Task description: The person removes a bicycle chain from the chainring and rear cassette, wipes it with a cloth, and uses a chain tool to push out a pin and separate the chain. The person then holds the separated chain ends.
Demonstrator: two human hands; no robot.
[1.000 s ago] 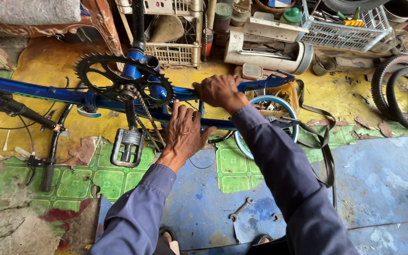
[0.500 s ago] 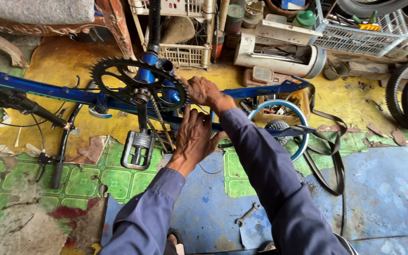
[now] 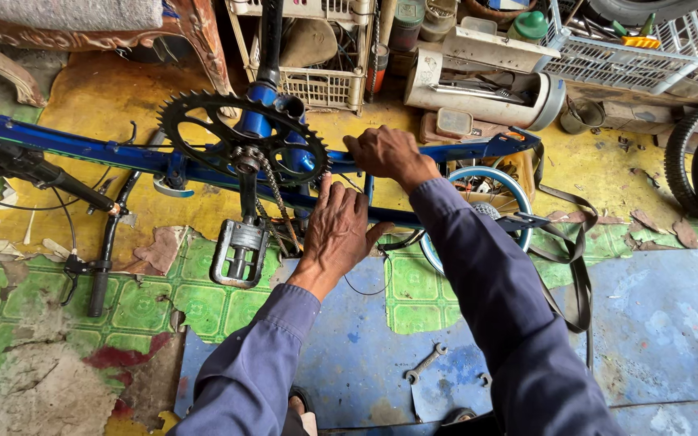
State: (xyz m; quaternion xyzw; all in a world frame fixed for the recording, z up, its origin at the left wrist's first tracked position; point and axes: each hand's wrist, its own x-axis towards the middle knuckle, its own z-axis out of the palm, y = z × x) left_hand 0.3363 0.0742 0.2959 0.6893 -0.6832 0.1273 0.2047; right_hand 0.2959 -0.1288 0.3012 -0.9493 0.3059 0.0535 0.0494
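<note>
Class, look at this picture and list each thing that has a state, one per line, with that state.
Blue bicycle frame: lying on its side on the floor.
Chainring: mounted, teeth exposed.
Chain: hanging slack off the chainring.
Pedal: attached, resting near the floor.
Left hand: flat, fingers spread, by the chain.
Right hand: closed over the frame tube.
Wrench: lying loose on the floor.
White basket: tilted.

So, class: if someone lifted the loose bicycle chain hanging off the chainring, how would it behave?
The chain would probably droop and swing, since it already hangs slack from the black chainring. It looks like linked metal, so likely heavy for its size. It may be greasy and slippery, though the picture cannot confirm that.
</note>
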